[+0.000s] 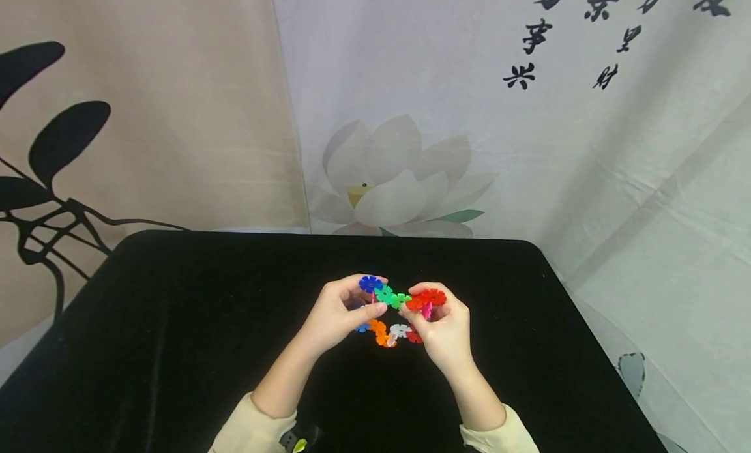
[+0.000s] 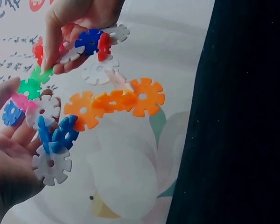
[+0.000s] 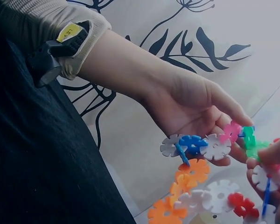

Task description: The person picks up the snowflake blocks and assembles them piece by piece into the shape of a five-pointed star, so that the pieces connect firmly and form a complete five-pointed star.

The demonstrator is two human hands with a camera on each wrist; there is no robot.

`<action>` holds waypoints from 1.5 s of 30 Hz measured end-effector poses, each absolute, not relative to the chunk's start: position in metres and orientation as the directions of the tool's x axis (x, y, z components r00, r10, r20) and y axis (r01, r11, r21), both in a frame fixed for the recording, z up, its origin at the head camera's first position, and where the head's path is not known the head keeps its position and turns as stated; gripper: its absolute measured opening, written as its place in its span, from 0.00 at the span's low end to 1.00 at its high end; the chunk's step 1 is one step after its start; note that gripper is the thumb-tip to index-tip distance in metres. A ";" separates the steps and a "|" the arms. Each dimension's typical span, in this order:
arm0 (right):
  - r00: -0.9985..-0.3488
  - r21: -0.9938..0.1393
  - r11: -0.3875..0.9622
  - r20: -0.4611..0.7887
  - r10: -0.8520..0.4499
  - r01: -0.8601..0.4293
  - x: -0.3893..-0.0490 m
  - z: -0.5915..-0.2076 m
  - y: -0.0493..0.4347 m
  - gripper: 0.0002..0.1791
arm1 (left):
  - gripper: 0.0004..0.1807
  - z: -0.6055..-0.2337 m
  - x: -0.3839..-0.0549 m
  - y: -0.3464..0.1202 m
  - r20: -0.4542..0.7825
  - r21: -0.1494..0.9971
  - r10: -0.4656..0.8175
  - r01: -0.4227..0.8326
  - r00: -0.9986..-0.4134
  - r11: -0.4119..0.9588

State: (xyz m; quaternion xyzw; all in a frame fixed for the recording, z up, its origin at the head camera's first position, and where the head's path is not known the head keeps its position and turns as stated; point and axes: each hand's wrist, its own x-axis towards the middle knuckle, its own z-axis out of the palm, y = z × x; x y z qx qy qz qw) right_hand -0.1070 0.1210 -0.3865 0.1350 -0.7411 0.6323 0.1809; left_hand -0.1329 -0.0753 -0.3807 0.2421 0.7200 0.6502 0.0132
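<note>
Notched plastic flower discs, linked edge to edge into a loop, hang between the two hands over the black table. At the loop's left side, my left hand (image 1: 336, 315) holds it by thumb and fingers, next to blue discs (image 1: 371, 283). My right hand (image 1: 450, 329) pinches the other side, near red discs (image 1: 433, 298) and a green disc (image 2: 41, 74). Green discs (image 1: 388, 298) span the gap between the thumbs. Orange discs (image 2: 113, 100) and white discs (image 3: 219, 193) form the lower part, which dangles below the fingers. My fingers partly hide the loop's sides.
A black-covered table (image 1: 205, 349) lies under the hands. Behind it hangs a pale curtain (image 1: 411, 68) printed with a lotus, leaves and dark characters. A strapped wrist camera (image 3: 60, 51) sits at the left sleeve's cuff.
</note>
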 end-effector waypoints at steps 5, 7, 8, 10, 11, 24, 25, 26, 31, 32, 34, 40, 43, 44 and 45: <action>-0.886 -0.875 0.165 0.464 0.023 -0.454 -0.105 -0.385 0.120 0.14 | 0.16 -0.380 -0.132 -0.076 0.270 0.956 0.343 0.293 -0.900 0.017; -0.879 -0.868 0.168 0.477 0.019 -0.467 -0.104 -0.384 0.120 0.14 | 0.16 -0.380 -0.132 -0.076 0.255 0.962 0.342 0.273 -0.905 0.005; -0.875 -0.863 0.174 0.485 0.018 -0.475 -0.104 -0.384 0.120 0.14 | 0.17 -0.380 -0.132 -0.076 0.250 0.964 0.345 0.265 -0.905 -0.004; -0.865 -0.852 0.182 0.501 0.013 -0.491 -0.103 -0.384 0.120 0.14 | 0.17 -0.380 -0.132 -0.076 0.246 0.966 0.355 0.256 -0.902 -0.020; -0.862 -0.848 0.182 0.507 0.010 -0.497 -0.103 -0.384 0.120 0.14 | 0.17 -0.380 -0.132 -0.076 0.247 0.967 0.360 0.254 -0.900 -0.029; -0.834 -0.825 0.129 0.550 -0.043 -0.551 -0.102 -0.386 0.117 0.16 | 0.13 -0.384 -0.139 -0.081 0.270 0.963 0.441 0.234 -0.856 -0.135; -0.833 -0.824 0.133 0.551 -0.044 -0.551 -0.102 -0.386 0.118 0.16 | 0.13 -0.385 -0.140 -0.082 0.267 0.964 0.446 0.230 -0.854 -0.137; -0.834 -0.823 0.139 0.550 -0.041 -0.550 -0.102 -0.386 0.118 0.16 | 0.13 -0.386 -0.140 -0.082 0.268 0.963 0.450 0.232 -0.852 -0.135; -0.850 -0.837 0.157 0.527 -0.028 -0.524 -0.103 -0.382 0.119 0.16 | 0.14 -0.385 -0.141 -0.083 0.264 0.964 0.450 0.244 -0.853 -0.104; -0.854 -0.842 0.154 0.520 -0.026 -0.517 -0.103 -0.382 0.120 0.16 | 0.14 -0.385 -0.141 -0.083 0.267 0.963 0.448 0.250 -0.853 -0.098; -0.860 -0.848 0.154 0.510 -0.026 -0.507 -0.102 -0.381 0.121 0.15 | 0.14 -0.384 -0.140 -0.082 0.271 0.962 0.444 0.256 -0.854 -0.095; -0.865 -0.854 0.149 0.501 -0.030 -0.499 -0.101 -0.381 0.120 0.14 | 0.14 -0.386 -0.140 -0.081 0.278 0.960 0.445 0.255 -0.851 -0.111; -0.854 -0.842 0.154 0.518 -0.042 -0.518 -0.101 -0.382 0.120 0.14 | 0.15 -0.386 -0.140 -0.082 0.287 0.958 0.445 0.260 -0.848 -0.123; -0.851 -0.837 0.156 0.524 -0.045 -0.524 -0.102 -0.382 0.120 0.14 | 0.15 -0.386 -0.141 -0.082 0.291 0.957 0.444 0.264 -0.847 -0.125; -0.847 -0.833 0.159 0.529 -0.047 -0.529 -0.102 -0.382 0.120 0.14 | 0.15 -0.386 -0.141 -0.082 0.295 0.955 0.444 0.267 -0.846 -0.126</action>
